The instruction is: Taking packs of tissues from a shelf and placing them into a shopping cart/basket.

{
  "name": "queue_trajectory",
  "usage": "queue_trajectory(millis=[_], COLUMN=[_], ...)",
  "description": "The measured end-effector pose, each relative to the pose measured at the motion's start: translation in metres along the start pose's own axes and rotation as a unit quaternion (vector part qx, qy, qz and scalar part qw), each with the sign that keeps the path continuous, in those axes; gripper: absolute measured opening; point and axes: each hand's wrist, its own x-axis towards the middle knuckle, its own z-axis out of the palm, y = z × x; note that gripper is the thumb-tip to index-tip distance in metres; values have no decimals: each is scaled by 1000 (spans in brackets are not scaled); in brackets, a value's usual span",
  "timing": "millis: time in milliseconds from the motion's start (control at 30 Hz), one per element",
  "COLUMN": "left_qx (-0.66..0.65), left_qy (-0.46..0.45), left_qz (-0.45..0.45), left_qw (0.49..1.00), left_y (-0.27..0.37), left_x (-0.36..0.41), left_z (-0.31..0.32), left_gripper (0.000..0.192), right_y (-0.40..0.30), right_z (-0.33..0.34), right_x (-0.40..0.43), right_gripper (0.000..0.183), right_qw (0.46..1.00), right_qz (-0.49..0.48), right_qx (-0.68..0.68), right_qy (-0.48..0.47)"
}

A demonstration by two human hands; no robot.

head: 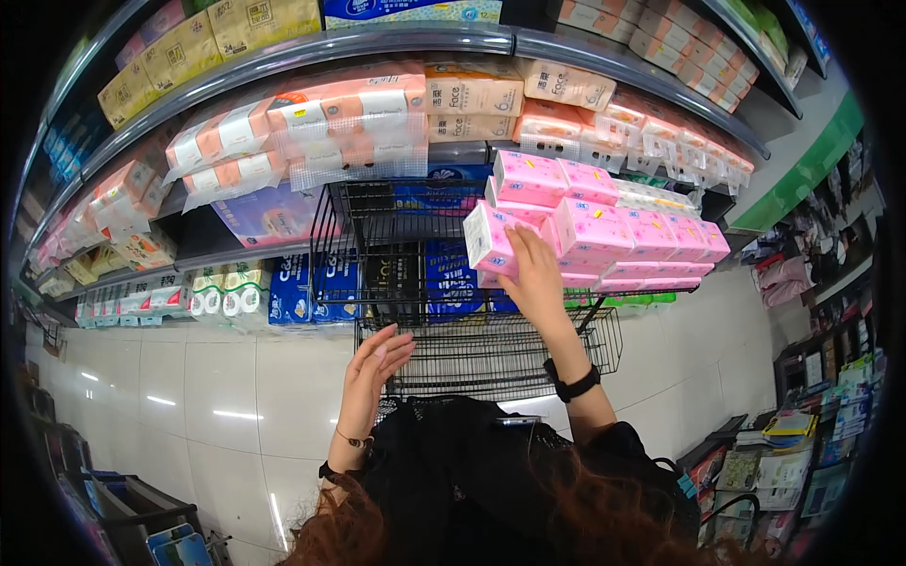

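Observation:
A black wire shopping cart (425,293) stands before me, with pink tissue packs (594,226) stacked at the right of its upper basket. My right hand (531,272) rests on top of the nearest pink pack (488,240), fingers spread over its upper face; whether it grips the pack cannot be seen. That pack lies at the left end of the stack, its pale end towards the left. My left hand (375,364) is raised with fingers apart beside the cart's near edge, holding nothing.
Shelves (425,39) of tissue packs curve across behind the cart. Peach and white packs (347,117) fill the middle level, with blue packs (290,290) below. Racks of goods (786,453) stand at lower right, and a dark stand (141,502) at lower left on the tiled floor.

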Motion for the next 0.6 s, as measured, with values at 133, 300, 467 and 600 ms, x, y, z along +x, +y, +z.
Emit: queue_trajectory(millis=[133,300,467,600], left_qx=[-9,-7,2,-16], left_qy=[9,28,66,78], left_qz=[-10,-12,-28,-45], left_qw=[1000,1000,997,996], left_y=[-3,-4,-6,-14], left_x=[0,-5,-4,-3], left_z=[1,-3,-10,-12], left_gripper=[37,32,32,27], right_y=[12,17,25,35], right_z=[28,34,39,47], right_x=[-6,-7,1,5], right_gripper=[66,66,65,64], right_qw=[993,988,994,995], right_qz=[-5,34,46,48], right_qx=[-112,-148,-103,-88], right_qy=[-17,-1,-13,-18])
